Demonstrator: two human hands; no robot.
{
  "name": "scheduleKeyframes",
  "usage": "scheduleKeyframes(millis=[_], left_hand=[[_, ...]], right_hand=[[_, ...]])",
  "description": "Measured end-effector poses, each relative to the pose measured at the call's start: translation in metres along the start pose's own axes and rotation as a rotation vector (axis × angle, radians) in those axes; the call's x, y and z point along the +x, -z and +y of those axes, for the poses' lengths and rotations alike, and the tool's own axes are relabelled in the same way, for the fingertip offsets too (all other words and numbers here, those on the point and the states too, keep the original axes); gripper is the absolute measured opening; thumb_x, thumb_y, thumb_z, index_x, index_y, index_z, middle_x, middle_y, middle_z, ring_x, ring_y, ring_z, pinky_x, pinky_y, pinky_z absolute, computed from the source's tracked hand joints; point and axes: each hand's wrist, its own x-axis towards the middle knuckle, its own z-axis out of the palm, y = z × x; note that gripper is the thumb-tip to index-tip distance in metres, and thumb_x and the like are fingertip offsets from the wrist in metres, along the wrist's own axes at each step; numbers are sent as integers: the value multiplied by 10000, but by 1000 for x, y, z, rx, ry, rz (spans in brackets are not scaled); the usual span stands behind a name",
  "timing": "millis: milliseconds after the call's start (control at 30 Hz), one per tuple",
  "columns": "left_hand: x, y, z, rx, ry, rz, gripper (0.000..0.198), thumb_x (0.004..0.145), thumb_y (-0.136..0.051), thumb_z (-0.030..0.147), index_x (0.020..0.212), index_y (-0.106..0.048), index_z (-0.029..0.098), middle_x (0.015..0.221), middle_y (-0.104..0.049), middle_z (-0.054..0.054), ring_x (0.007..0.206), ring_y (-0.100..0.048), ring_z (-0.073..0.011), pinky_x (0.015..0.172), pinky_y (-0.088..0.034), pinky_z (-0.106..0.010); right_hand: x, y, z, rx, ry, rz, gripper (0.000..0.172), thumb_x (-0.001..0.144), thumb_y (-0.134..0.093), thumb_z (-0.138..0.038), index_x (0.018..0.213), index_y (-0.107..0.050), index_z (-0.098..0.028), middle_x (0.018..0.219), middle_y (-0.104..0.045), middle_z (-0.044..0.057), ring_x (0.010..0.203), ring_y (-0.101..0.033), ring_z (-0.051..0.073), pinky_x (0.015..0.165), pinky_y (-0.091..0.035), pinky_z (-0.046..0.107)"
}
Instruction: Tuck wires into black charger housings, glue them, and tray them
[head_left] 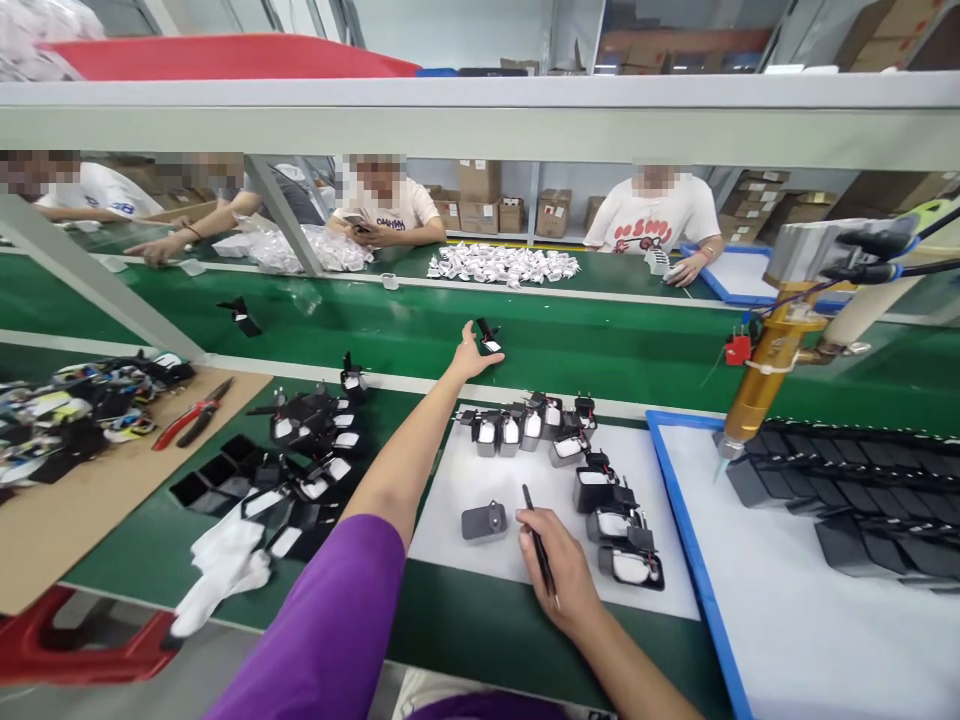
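My left hand (474, 357) stretches out over the green conveyor belt, thumb and fingers spread around a small black plastic part (491, 345) with a white patch. Whether the fingertips touch it cannot be made out. Closed around a slim black pen-like tool (538, 548), my right hand (559, 565) is above the white sheet (442, 560). Just left of it lies a closed dark grey adapter casing (484, 522). Open black casings (611, 522) with white inserts and red wires stand in a curved row along the sheet's back and right side.
At left are black casings (217, 470), a white glove (229, 560), red-handled pliers (195, 412) and a pile of wired parts (67, 410). A brass-coloured dispenser (757, 375) hangs over a blue-rimmed tray (694, 540) holding black casings. Several co-workers sit across the belt (360, 330).
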Motion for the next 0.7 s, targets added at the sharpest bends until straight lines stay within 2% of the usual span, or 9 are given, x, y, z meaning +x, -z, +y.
scheduleKeyframes(millis=[67, 133, 233, 400, 500, 633, 700], left_hand=[[10, -9, 0, 19, -13, -35, 1034, 691, -758, 304, 1461, -108, 71, 1325, -540, -221, 1179, -565, -288, 959, -432, -354], [13, -9, -2, 52, -11, -49, 1009, 700, -740, 295, 1466, -119, 83, 1279, -588, -184, 1144, -589, -279, 949, -438, -345], [4, 8, -7, 119, 22, -39, 1019, 678, -742, 284, 1468, -126, 96, 1230, -622, -156, 1112, -606, -282, 935, -446, -346], [-42, 65, -17, 270, 124, -8, 1116, 615, -745, 202, 1481, -52, 83, 1120, -667, -173, 1038, -637, -321, 889, -469, -383], [-74, 93, -20, 448, 245, -56, 1168, 610, -742, 190, 1485, 24, 77, 1068, -683, -183, 996, -656, -322, 852, -487, -373], [-100, 107, -14, 555, 375, -176, 1218, 609, -732, 135, 1473, 120, 39, 1068, -671, -234, 984, -658, -340, 829, -499, -395], [-111, 108, -4, 565, 341, -104, 1227, 594, -756, 144, 1483, 83, 43, 1208, -586, -294, 1101, -597, -378, 876, -481, -441]], right_hand=[[1, 0, -1, -12, -1, -19, 307, 934, -433, -140, 1232, -482, -193, 1017, -625, 104, 952, -614, 198, 788, -534, 314], [2, 0, -2, -8, -4, -25, 310, 934, -432, -139, 1236, -478, -190, 1025, -627, 108, 953, -613, 203, 787, -533, 319], [2, 1, -2, 5, -10, -23, 310, 933, -431, -132, 1235, -476, -190, 1025, -630, 110, 955, -613, 204, 795, -530, 324], [1, 4, -4, 12, -19, -34, 303, 934, -432, -132, 1226, -481, -195, 1030, -629, 107, 967, -610, 201, 815, -522, 321], [1, 5, -5, 38, -35, -48, 286, 938, -432, -136, 1211, -488, -196, 1026, -626, 101, 963, -612, 191, 819, -516, 312], [0, 7, -4, 65, -61, -63, 258, 949, -425, -160, 1193, -497, -201, 1023, -621, 94, 963, -611, 185, 833, -509, 314], [0, 8, -2, 78, -80, -53, 253, 956, -417, -177, 1195, -497, -204, 1016, -621, 91, 966, -611, 185, 846, -508, 322]])
